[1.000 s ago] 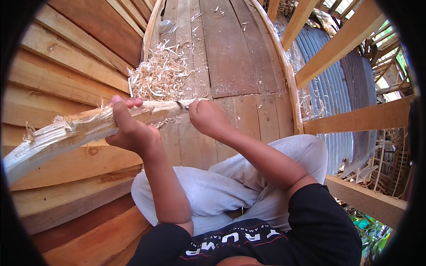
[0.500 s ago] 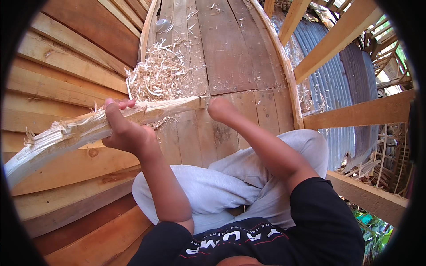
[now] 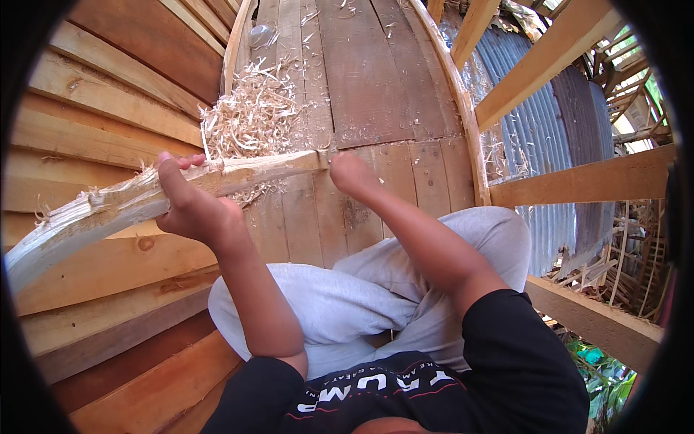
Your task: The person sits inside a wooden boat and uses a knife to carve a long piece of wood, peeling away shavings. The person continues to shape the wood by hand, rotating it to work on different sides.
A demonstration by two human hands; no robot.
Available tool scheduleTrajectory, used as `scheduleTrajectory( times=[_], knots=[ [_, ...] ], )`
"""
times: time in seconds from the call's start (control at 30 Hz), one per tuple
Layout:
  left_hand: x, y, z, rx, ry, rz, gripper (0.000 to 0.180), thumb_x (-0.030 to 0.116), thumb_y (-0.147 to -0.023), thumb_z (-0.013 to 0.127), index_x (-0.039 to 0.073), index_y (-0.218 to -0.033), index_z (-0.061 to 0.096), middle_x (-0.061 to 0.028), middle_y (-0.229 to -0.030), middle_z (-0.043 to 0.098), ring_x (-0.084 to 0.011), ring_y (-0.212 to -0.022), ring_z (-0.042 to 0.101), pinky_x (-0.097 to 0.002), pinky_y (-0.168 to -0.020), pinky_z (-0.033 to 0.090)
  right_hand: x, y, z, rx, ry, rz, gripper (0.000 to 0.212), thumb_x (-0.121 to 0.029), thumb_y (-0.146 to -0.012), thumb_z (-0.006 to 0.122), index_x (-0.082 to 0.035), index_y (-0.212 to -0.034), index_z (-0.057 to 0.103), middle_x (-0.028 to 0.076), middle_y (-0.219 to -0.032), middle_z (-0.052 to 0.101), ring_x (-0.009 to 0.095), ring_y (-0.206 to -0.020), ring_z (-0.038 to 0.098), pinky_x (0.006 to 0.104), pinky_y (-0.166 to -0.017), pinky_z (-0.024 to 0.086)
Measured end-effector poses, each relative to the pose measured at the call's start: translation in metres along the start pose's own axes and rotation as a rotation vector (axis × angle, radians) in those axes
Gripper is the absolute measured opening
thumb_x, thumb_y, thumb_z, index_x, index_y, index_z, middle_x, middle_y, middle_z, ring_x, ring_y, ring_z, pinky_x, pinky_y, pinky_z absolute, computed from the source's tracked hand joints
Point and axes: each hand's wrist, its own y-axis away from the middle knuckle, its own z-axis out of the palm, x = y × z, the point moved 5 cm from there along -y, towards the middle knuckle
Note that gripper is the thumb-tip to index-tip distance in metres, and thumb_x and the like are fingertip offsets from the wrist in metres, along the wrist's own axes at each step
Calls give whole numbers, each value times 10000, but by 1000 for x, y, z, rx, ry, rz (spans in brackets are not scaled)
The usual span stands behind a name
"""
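Observation:
A long, curved wooden pole (image 3: 260,171), pale and partly stripped with a rough, splintered upper side, slants from the far left toward the middle. My left hand (image 3: 194,206) is closed round it from below, thumb and fingertips showing along its top edge. Just beyond the pole's right, thinner end, my right hand (image 3: 351,174) is curled into a fist. Whatever that fist holds is hidden by the hand itself. Curled wood shavings (image 3: 253,119) are heaped on the floor behind the pole, and a few frayed fibres cling to the pole's surface.
Stacked planks (image 3: 108,94) form a wall close on my left. A wooden rail and posts (image 3: 571,181) stand to the right, with corrugated metal sheets (image 3: 531,123) beyond them. A small clear cup (image 3: 262,36) lies on the plank floor (image 3: 372,79) ahead. My crossed legs are below.
Both hands and the pole sit slightly farther left in the picture, as does the whole scene. The left hand keeps its grip on the pole, and the right fist stays by its end.

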Motion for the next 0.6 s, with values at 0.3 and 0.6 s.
scheduleTrajectory(
  times=[0.3,0.6],
  knots=[
    [18,-15,-7,-634,161,-250,192,124,-776,567,29,-932,505,-111,-941,505,-256,-986,508,-423,-975,388,-75,28,-25,-111,-324,26,577,-322,-1004,256,119,-957,625,343,-995,621,506,-955,590,529,-910,448],
    [14,-7,-12,-580,337,-199,201,116,-652,552,102,-766,387,-18,-674,348,-141,-652,367,-342,-777,368,-117,57,-60,-118,-215,-21,378,-201,-923,384,71,-916,646,291,-976,647,451,-916,630,516,-824,506]
  ],
)
